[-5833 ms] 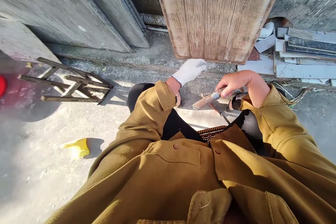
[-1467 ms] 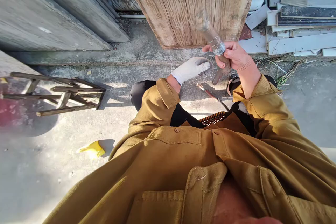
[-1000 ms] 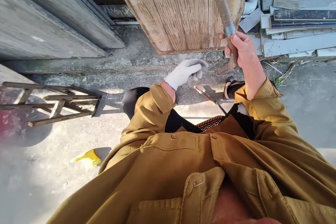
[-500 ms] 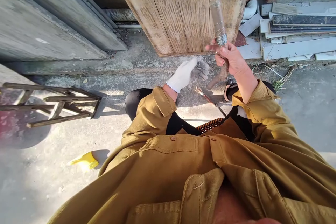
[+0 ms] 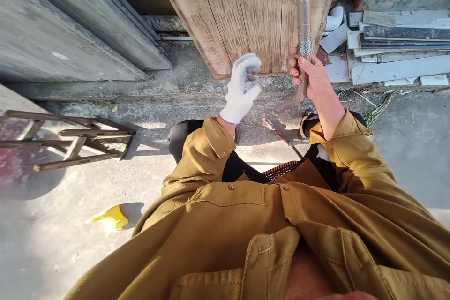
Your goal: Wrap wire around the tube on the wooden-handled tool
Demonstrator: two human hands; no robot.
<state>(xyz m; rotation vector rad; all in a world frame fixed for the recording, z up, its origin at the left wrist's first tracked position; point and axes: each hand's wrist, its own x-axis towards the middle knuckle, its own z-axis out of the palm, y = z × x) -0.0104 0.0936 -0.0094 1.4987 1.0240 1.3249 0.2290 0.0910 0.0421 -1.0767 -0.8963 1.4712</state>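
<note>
Nearest the camera: mustard jacket (image 5: 267,225), the person seated, a woven basket edge (image 5: 281,169) showing between the knees.

Just past that, on the concrete floor (image 5: 63,225): a thin rod-like tool (image 5: 281,135) lies loose between the feet, untouched. A yellow scrap (image 5: 108,218) sits off to the left, a wooden frame (image 5: 77,138) lies flat further left.

The hands are apart. Left hand (image 5: 241,88), in a white glove, is raised with fingers loosely curled and holds nothing visible; a fine wire could be there but can't be made out. Right hand (image 5: 311,79), bare, is clamped around a wooden stick (image 5: 303,37) held near upright in the air, in front of the plank door (image 5: 246,9).

A wire wrap (image 5: 304,46) sits just above the right fist: tight coils, several turns on. Judging by that, the binding is largely done; whether the tail end is secured can't be told, so finishing off may remain.

Farthest: stacked boards and offcuts (image 5: 397,47) to the right of the door.
</note>
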